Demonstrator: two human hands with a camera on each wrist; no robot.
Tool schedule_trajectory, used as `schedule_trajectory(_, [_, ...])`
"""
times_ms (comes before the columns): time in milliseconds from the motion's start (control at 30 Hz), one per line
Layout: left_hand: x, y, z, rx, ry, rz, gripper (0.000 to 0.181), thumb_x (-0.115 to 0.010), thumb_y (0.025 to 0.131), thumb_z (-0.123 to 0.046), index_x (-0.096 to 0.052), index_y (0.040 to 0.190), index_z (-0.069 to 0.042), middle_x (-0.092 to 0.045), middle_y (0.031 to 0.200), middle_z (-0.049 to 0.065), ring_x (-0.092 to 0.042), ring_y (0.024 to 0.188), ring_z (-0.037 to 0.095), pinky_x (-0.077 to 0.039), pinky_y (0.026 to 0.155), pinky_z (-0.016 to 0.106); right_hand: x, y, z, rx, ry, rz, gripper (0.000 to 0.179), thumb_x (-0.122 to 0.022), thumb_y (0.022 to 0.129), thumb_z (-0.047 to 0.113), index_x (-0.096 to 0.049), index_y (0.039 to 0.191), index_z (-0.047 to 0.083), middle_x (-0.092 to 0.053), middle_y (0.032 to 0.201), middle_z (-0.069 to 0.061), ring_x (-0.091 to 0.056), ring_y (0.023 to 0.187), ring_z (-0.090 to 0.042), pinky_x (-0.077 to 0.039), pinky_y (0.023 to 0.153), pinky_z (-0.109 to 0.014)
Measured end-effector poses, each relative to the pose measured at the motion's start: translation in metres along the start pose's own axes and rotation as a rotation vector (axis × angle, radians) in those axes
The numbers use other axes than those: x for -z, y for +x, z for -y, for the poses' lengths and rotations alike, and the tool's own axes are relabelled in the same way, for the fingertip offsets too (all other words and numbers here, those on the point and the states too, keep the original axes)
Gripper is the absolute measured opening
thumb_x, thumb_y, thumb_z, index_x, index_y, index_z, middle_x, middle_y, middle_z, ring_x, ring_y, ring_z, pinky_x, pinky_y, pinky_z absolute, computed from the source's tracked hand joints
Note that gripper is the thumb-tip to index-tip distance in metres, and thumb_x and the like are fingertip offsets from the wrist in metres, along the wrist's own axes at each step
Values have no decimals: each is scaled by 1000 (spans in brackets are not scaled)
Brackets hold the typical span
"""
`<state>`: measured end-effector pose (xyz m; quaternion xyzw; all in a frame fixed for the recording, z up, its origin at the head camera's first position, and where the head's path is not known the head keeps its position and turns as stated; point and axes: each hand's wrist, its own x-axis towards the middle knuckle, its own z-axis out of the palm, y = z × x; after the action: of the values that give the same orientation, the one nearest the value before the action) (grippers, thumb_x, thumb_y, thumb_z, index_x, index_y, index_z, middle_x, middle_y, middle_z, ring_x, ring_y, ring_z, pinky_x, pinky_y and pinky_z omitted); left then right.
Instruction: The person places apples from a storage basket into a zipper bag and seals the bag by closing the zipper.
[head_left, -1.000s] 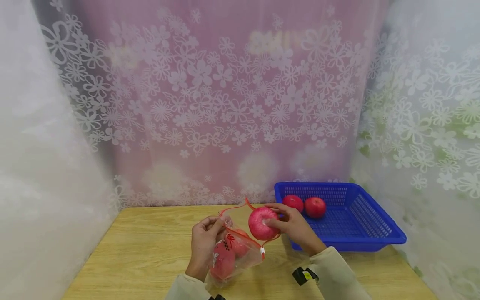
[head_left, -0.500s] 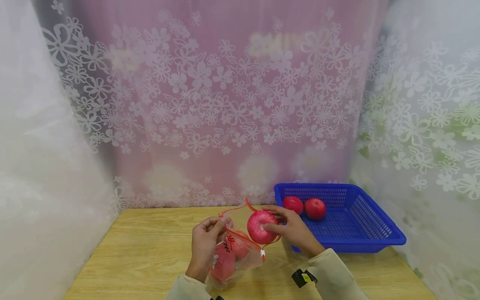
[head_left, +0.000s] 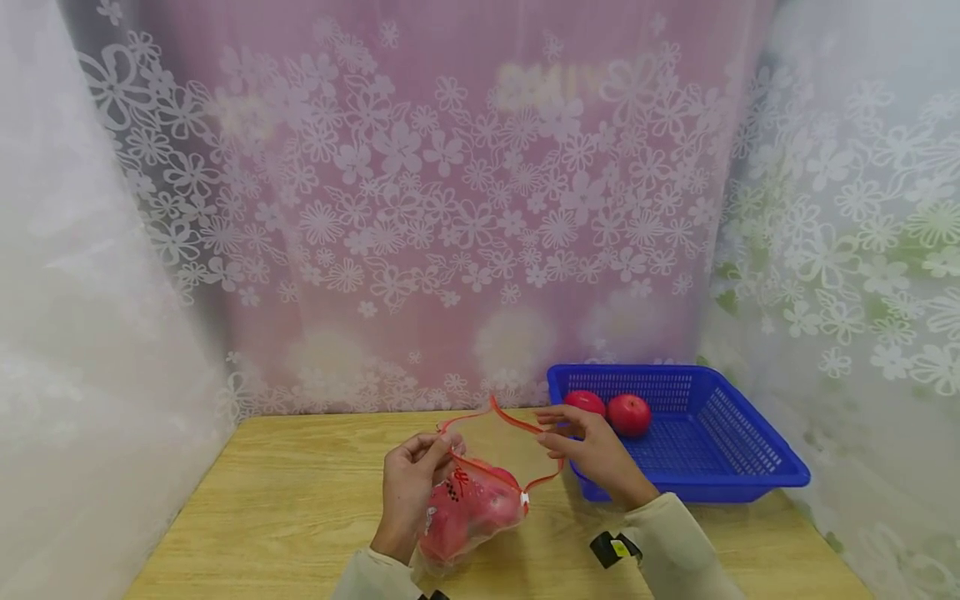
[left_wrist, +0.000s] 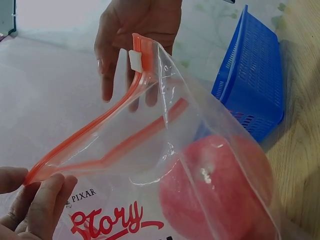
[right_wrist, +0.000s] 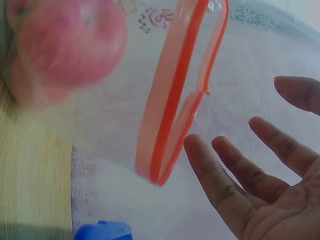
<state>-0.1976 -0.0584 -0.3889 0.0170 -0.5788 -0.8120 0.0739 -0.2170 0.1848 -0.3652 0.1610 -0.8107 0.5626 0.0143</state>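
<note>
My left hand [head_left: 411, 483] pinches the red-edged mouth of a clear zip bag [left_wrist: 125, 165] at its left corner. Inside the bag lie several red apples [left_wrist: 215, 185], bunched at the bottom; red lettering shows on the plastic. The mouth gapes, its red zip strip [right_wrist: 175, 95] bowed apart, with a white slider [left_wrist: 135, 61] at one end. My right hand [head_left: 592, 450] is beside the right side of the mouth, its fingers spread and holding nothing. In the right wrist view a fingertip [right_wrist: 192, 142] is right at the red strip.
A blue plastic basket [head_left: 750, 475] stands at the right of the wooden table [head_left: 285, 500], with two red apples [head_left: 628, 415] in its left part. Flower-patterned sheets [head_left: 450, 208] hang behind the table and along both sides.
The apple that my right hand held at the bag's mouth has dropped inside among the others. My right fingers have let go and spread. The left hand keeps its place.
</note>
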Motion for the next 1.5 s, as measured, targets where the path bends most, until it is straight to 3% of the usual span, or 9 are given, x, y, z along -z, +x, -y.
schedule_trajectory(200, [0, 0, 0, -6, 3, 4, 21, -64, 94, -13, -65, 100, 7, -73, 98, 12, -71, 83, 16, -57, 72, 25, 8, 1, -2, -21, -15, -47, 39, -69, 90, 21, -61, 127, 8, -62, 121, -13, -63, 101, -27, -56, 82, -37])
schedule_trajectory(400, [0, 1, 1, -4, -8, -8, 20, -65, 93, -13, -66, 98, 6, -73, 96, 12, -71, 81, 15, -57, 71, 24, 17, 1, -2, -14, -1, -46, 45, -69, 90, 27, -59, 128, 6, -61, 123, -16, -62, 105, -31, -56, 84, -41])
schedule_trajectory(600, [0, 0, 1, -1, -12, -16, 17, -65, 93, -11, -66, 96, 6, -73, 92, 10, -70, 78, 13, -57, 70, 24, 25, 2, -3, -44, 0, -65, 43, -65, 93, 21, -55, 131, 4, -56, 130, -19, -57, 113, -37, -54, 87, -46])
schedule_trajectory(933, [-1, 0, 2, -3, -13, -24, 16, -65, 92, -9, -67, 96, 6, -73, 88, 8, -69, 75, 12, -58, 69, 25, 34, 5, -8, -72, -13, -95, 45, -65, 94, 25, -54, 132, 4, -58, 128, -20, -59, 111, -37, -53, 88, -47])
schedule_trajectory(1167, [-1, 1, 2, -17, -19, -21, 15, -65, 93, -8, -66, 96, 7, -73, 89, 8, -70, 75, 12, -58, 69, 25, 42, 7, -12, -73, -14, -119, 42, -64, 94, 24, -56, 131, 4, -57, 128, -20, -61, 108, -30, -52, 89, -47])
schedule_trajectory(1500, [0, 1, 4, -5, -15, -34, 16, -66, 92, -10, -67, 96, 6, -73, 87, 7, -69, 74, 11, -57, 68, 24, 54, 9, -21, -79, -22, -148, 45, -64, 94, 30, -56, 131, 5, -57, 127, -18, -56, 114, -34, -52, 90, -47])
